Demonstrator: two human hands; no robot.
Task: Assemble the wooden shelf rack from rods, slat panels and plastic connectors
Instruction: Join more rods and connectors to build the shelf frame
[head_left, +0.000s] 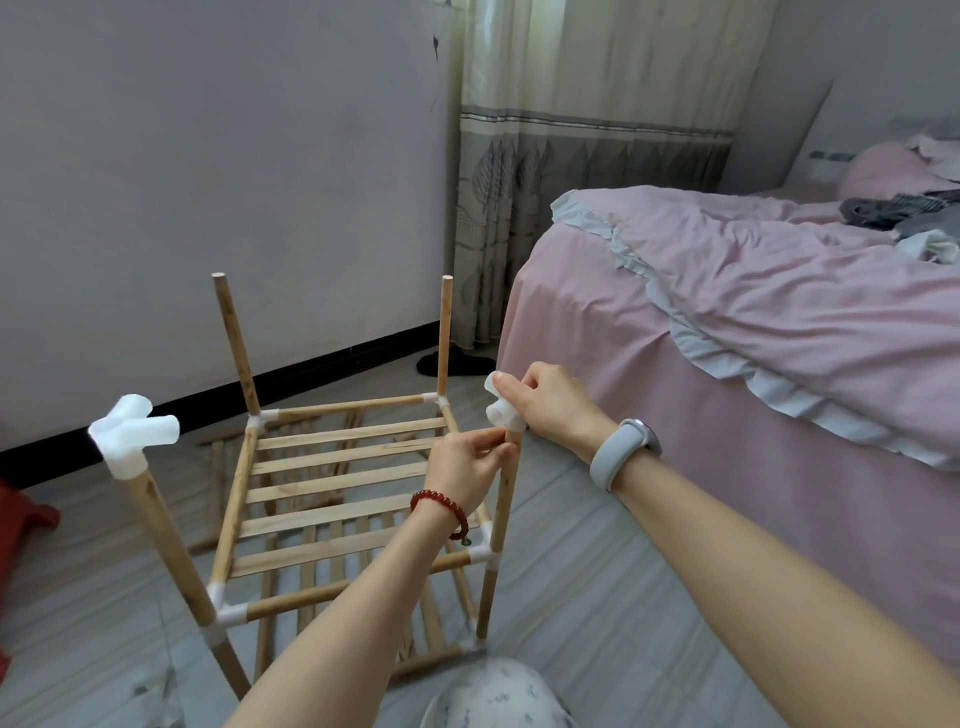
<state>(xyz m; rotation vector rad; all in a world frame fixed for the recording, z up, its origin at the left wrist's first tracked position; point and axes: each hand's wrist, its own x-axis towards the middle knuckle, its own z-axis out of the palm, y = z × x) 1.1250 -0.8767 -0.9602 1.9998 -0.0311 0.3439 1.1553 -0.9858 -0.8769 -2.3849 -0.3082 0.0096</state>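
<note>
A bed (753, 322) with pink covers fills the right side, beside a patterned curtain (587, 156). On the grey tiled floor (597, 571) stands a partly built wooden rack (332, 483): one slat panel (337, 493) framed by rods and white corner joints, with four upright rods rising from it. The near-left upright carries a white plastic connector (132, 434) on top. At the near-right upright rod (501, 514), the left hand (465, 467) pinches the rod just below its tip, its grip closed on the wood. The right hand (550, 402) has its grip closed around a second white connector (500, 408), which sits on that rod's tip.
</note>
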